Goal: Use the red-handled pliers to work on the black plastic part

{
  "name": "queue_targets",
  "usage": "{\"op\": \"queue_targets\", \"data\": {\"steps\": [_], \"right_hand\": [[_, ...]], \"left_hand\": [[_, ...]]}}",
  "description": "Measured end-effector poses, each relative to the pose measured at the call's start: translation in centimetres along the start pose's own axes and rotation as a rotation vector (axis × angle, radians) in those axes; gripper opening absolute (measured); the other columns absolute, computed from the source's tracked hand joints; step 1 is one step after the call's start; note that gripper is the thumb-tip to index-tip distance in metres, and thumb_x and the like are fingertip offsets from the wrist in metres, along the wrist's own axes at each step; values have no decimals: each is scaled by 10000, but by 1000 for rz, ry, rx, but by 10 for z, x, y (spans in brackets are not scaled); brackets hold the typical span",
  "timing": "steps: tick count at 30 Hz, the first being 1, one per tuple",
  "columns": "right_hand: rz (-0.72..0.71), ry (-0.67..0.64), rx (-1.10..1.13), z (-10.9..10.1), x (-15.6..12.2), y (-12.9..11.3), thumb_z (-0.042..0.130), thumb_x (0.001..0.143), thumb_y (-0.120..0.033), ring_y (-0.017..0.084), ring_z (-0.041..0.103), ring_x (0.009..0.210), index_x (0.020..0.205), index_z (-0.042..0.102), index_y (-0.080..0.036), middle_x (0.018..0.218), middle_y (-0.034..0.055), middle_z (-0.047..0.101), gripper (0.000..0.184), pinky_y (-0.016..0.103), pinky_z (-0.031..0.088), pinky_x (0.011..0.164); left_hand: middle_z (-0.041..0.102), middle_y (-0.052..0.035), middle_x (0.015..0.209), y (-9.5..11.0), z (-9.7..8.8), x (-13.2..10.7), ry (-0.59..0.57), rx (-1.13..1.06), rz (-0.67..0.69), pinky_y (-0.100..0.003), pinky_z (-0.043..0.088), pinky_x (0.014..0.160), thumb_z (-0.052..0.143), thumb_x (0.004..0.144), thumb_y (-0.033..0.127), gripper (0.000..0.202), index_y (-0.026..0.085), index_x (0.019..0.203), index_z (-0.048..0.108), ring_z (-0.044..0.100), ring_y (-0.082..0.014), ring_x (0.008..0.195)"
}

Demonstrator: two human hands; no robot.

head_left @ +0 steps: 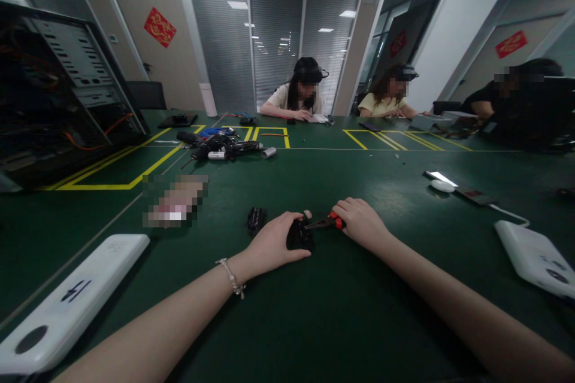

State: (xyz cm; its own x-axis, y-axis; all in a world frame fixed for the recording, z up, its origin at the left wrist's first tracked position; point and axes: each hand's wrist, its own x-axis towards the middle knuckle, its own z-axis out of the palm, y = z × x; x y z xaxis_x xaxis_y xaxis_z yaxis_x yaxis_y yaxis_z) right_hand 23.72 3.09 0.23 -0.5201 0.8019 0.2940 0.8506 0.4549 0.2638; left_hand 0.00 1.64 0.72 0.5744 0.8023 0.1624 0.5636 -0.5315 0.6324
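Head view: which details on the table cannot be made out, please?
In the head view:
Black part: partly hidden by the left hand.
Pliers: handles mostly covered by the right hand; what exactly the tips touch is too small and dark.
Pixelated object: obscured by mosaic.
Computer case: cut off by the left edge.

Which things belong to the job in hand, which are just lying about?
In the job:
small black part, held by the left hand
red-handled dark pliers in the right hand, tips at that part
ridged black piece beside the left hand, probably

Lying about, apparently:
long white rounded case, left
white rounded device, right
jumble of mostly black gear
open black computer case
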Motion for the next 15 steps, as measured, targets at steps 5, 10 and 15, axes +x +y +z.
{"op": "queue_targets", "data": {"steps": [5, 10, 15], "right_hand": [[-14, 18, -37, -2, 1, -1, 501, 660, -88, 188, 476, 798, 853, 555, -167, 860, 54, 570, 215, 302, 335, 705], [-24, 28, -60, -4, 1, 0, 504, 651, -76, 195, 472, 806, 858, 554, -168, 859, 54, 569, 232, 308, 329, 714], [-30, 21, -31, -3, 0, 2, 497, 654, -80, 186, 475, 794, 843, 553, -173, 858, 55, 572, 218, 301, 332, 707]], "left_hand": [[488, -65, 1149, -1, 1, 0, 5, 4, 24, -390, 382, 874, 660, 620, 411, 615, 216, 1148, 411, 487, -253, 1027], [492, -72, 1139, -1, 1, 1, 6, 8, 18, -400, 379, 872, 657, 620, 406, 603, 208, 1138, 421, 492, -258, 1018], [488, -69, 1149, -1, 0, 0, -2, 5, 15, -399, 382, 870, 654, 620, 417, 616, 216, 1149, 412, 486, -258, 1029]]}}
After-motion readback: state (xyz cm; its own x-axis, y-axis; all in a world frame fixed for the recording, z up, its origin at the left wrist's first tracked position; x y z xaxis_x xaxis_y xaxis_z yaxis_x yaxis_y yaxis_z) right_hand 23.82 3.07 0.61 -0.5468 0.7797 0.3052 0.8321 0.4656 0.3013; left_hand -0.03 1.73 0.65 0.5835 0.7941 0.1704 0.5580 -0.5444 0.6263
